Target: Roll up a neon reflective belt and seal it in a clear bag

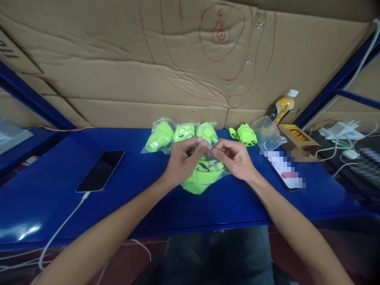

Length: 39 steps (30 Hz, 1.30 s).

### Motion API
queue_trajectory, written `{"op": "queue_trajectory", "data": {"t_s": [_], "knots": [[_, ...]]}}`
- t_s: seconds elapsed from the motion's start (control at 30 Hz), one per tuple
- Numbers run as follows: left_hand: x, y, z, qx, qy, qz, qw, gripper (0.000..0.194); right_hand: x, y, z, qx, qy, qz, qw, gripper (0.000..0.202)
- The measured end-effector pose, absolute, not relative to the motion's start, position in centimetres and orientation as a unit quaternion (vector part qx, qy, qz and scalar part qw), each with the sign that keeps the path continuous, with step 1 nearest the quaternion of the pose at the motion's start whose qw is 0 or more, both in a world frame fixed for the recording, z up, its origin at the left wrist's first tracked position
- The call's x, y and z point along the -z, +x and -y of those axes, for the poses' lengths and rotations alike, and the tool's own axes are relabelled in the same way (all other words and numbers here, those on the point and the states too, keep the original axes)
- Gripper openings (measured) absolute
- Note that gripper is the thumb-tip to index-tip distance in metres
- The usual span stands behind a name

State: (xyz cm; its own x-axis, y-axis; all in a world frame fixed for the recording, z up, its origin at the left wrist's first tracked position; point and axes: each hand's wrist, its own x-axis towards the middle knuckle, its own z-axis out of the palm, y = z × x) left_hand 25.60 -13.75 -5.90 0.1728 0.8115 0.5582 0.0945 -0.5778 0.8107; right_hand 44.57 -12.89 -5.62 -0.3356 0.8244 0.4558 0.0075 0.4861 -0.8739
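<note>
A clear plastic bag with a folded neon-yellow reflective vest inside lies at the middle of the blue table. My left hand pinches the bag's top edge between thumb and fingers. Close beside it, my right hand is closed on the same edge, fingertips nearly meeting the left ones. Behind my hands stand bagged vests in a row: one bagged vest at the left, another in the middle and a third at the right. A rolled neon vest without a visible bag lies right of them.
An empty-looking plastic bag, a drink bottle and an open cardboard box stand at the back right. A phone on a white cable lies left; another phone lies right. A cardboard wall closes the back.
</note>
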Motion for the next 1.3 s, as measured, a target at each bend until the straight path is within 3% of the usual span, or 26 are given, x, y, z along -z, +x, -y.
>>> {"op": "queue_trajectory", "data": {"t_s": [0.13,0.27,0.4,0.5,0.67,0.77,0.9,1.03,1.1,1.17,1.3], "knots": [[5.9,25.7,14.1,-0.539,0.712,-0.334,0.303,0.043,5.9,44.4,13.0,-0.446,-0.279,0.703,0.479,0.043],[5.7,25.5,14.2,-0.51,0.721,-0.358,0.304,0.042,6.1,44.5,12.8,-0.401,-0.289,0.705,0.51,0.043],[5.8,24.4,12.6,-0.414,0.761,-0.363,0.344,0.034,6.2,45.5,11.6,-0.384,-0.325,0.665,0.552,0.049],[6.8,23.6,11.0,-0.365,0.766,-0.345,0.401,0.043,6.4,46.6,10.1,-0.382,-0.356,0.636,0.568,0.053],[8.7,24.1,9.6,-0.515,0.64,-0.414,0.392,0.052,7.0,47.5,8.5,-0.436,-0.389,0.593,0.554,0.062],[8.9,24.6,9.5,-0.583,0.569,-0.416,0.404,0.051,7.6,46.9,8.8,-0.501,-0.405,0.579,0.499,0.072],[8.7,24.9,9.9,-0.589,0.557,-0.388,0.439,0.056,8.7,45.3,10.0,-0.558,-0.367,0.611,0.425,0.065],[8.7,24.7,10.0,-0.545,0.598,-0.381,0.447,0.054,9.0,45.2,9.8,-0.52,-0.359,0.611,0.476,0.062],[8.8,24.4,9.8,-0.535,0.639,-0.396,0.385,0.049,8.8,46.3,8.9,-0.438,-0.395,0.616,0.522,0.061],[9.1,23.8,9.4,-0.519,0.707,-0.413,0.244,0.041,8.4,47.9,8.0,-0.292,-0.463,0.634,0.546,0.06],[10.1,22.7,8.8,-0.404,0.819,-0.406,-0.03,0.035,8.2,50.7,6.6,-0.034,-0.612,0.637,0.467,0.071]]}}
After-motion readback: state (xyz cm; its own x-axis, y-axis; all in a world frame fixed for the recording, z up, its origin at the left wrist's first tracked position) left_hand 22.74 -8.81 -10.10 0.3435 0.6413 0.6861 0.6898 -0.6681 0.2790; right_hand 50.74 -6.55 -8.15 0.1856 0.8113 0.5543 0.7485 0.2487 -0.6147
